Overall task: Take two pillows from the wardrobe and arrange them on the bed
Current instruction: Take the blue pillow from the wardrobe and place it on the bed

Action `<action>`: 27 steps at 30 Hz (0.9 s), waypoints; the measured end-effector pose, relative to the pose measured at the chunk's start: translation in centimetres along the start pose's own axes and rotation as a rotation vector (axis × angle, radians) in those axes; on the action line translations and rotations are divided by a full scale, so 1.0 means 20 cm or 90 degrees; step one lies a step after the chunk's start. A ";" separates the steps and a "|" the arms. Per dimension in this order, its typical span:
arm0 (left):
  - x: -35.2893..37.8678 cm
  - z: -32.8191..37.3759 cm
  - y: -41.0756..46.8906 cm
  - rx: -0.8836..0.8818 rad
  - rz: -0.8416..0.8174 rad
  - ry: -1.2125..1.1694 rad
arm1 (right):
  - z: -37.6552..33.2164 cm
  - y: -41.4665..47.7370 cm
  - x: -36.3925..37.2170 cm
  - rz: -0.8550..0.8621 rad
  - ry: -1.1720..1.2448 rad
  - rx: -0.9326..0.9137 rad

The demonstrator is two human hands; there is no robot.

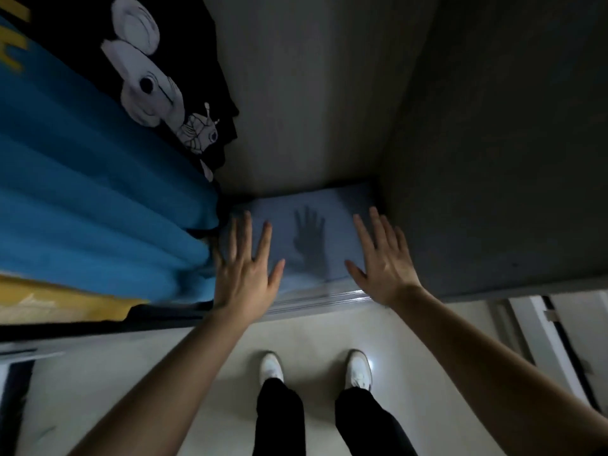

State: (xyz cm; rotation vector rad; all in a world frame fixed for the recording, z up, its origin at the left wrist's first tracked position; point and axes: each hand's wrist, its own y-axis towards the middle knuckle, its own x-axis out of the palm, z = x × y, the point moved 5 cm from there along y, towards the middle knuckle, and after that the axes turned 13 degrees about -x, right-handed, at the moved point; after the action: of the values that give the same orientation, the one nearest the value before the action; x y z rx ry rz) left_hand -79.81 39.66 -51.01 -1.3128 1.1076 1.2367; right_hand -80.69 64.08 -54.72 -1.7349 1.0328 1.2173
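Observation:
A grey-blue pillow (309,205) lies flat on the wardrobe's floor, filling the gap between hanging clothes and the right wall. My left hand (245,271) hovers over the pillow's left part with its fingers spread and nothing in it. My right hand (385,261) is held the same way over the pillow's right edge, fingers apart. A hand's shadow falls on the pillow between them. I cannot tell whether either hand touches the fabric. No second pillow and no bed are in view.
A blue garment (98,205) and a black printed shirt (164,83) hang at the left, the blue one brushing the pillow. The wardrobe's grey side wall (493,159) stands at the right. A metal sliding track (316,301) edges the opening above my white shoes (271,366).

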 end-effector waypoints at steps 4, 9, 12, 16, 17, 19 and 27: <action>0.39 -0.03 0.19 0.045 -0.037 0.000 | 0.02 0.17 0.33 -0.011 0.041 0.044; 1.04 -0.09 0.29 0.067 -0.099 0.011 | 0.07 0.29 0.94 -0.084 0.060 0.063; 1.50 -0.11 0.29 0.069 -0.150 0.023 | 0.14 0.32 1.37 -0.095 0.138 0.156; 2.08 -0.15 0.19 0.006 -0.231 0.026 | 0.25 0.33 1.92 -0.121 0.384 0.394; 2.21 -0.16 0.17 -0.017 -0.258 0.018 | 0.27 0.33 2.04 -0.116 0.457 0.466; 2.43 -0.15 0.14 -0.033 -0.286 0.020 | 0.32 0.33 2.25 -0.096 0.571 0.592; 2.83 -0.08 0.31 0.028 -0.180 0.022 | 0.46 0.52 2.64 0.081 0.828 0.712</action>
State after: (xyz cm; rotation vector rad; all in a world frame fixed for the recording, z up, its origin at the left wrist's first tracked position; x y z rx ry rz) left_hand -82.15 37.70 -107.94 -1.4079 0.9296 0.9788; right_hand -81.95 58.72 -109.01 -1.3265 1.9832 -0.6727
